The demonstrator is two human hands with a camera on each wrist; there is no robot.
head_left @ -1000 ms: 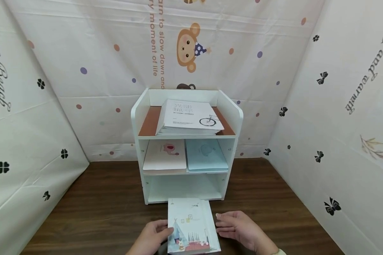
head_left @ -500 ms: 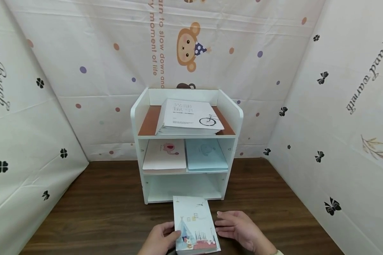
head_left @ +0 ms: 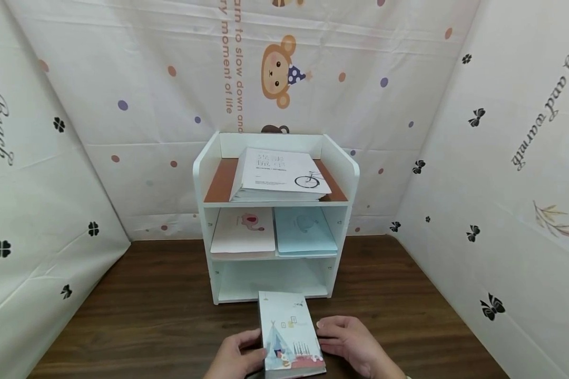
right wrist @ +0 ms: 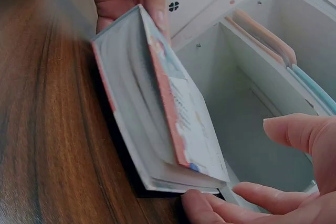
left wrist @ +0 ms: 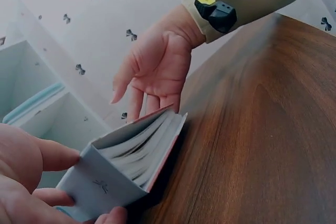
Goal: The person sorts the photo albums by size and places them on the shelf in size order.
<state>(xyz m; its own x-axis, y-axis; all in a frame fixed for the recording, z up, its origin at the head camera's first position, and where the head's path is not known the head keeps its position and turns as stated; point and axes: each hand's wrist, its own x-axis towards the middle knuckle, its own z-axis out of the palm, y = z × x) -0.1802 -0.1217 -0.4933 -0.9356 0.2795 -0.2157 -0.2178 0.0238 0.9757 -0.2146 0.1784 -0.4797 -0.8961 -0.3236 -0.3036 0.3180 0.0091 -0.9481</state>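
A thick hardcover notebook (head_left: 289, 331) with a tent drawn on its pale cover is in front of the shelf, its pages edge-on in both wrist views. My left hand (head_left: 237, 355) holds it by the spine, thumb on one side and fingers on the other; in the left wrist view the spine (left wrist: 105, 187) faces that hand. On the opposite side is my right hand (head_left: 351, 342), fingers fairly straight and thumb raised off the cover. In the right wrist view its fingertips (right wrist: 197, 203) are at the lower corner of the notebook, seemingly touching it.
Just behind stands a white three-level shelf (head_left: 348, 231). A stack of white booklets (head_left: 284, 173) lies on top. A cream notebook (head_left: 244, 231) and a light blue one (head_left: 307, 231) share the middle level. Patterned cloth (head_left: 137, 158) surrounds the brown wooden table (head_left: 137, 316).
My left hand has moved right with the notebook. The cover that stuck out along its right side now lies nearly in line with the top. My right hand has come slightly left.
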